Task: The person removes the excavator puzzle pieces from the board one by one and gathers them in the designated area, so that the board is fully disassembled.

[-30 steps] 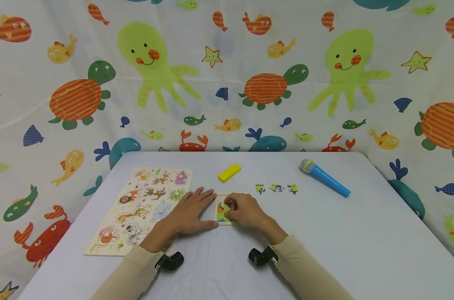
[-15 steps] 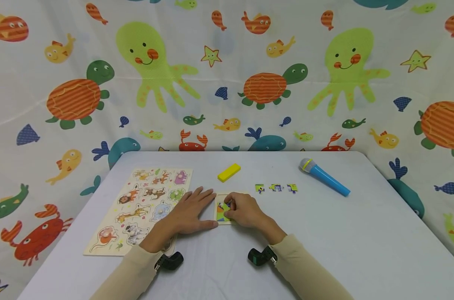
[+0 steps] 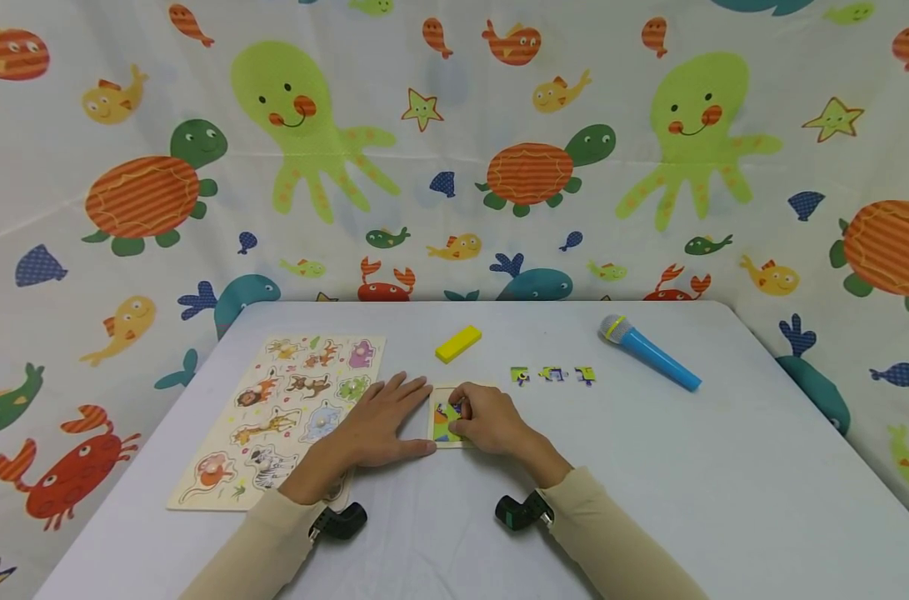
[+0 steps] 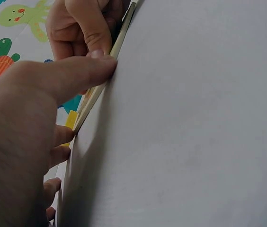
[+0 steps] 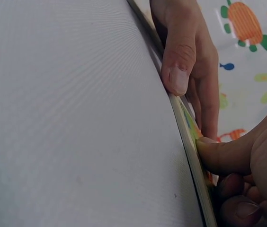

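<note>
A small jigsaw puzzle in a pale wooden frame lies flat in the middle of the white table. Its left part shows green, orange and blue pieces. My left hand lies spread beside it, with the thumb and fingertips touching the frame's left edge. From the right, my right hand reaches over the frame; its thumb and curled fingers pinch at a puzzle piece there, mostly hidden beneath them. The right wrist view has the right thumb against the puzzle's face. Three loose puzzle pieces lie in a row behind the right hand.
A large wooden animal peg board lies at the left, partly under my left wrist. Behind the puzzle is a yellow block. A blue toy microphone lies at the back right. A sea-animal curtain hangs behind the table.
The head view has shifted slightly. Both hands stay at the puzzle, and the loose pieces lie where they were.
</note>
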